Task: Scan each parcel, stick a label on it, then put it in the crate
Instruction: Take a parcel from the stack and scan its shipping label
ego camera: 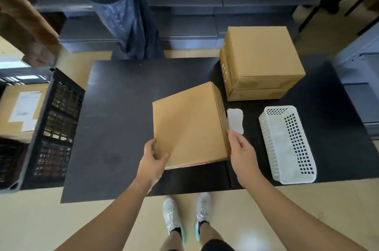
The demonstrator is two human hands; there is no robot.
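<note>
Gripping a flat brown cardboard parcel (187,125) from both sides over the black tabletop (114,119): left hand (152,160) clamping the near left corner, thumb on top, right hand (240,148) pressing against the near right edge. Lying just beyond the right hand's fingertips, a small stack of white labels (235,120). Sitting further right of that hand, a white perforated plastic basket (287,144). Standing beyond the labels, a taller brown cardboard box (260,62). Resting well left of the left hand, a black slatted plastic crate (53,127) holding a labelled carton (18,111).
</note>
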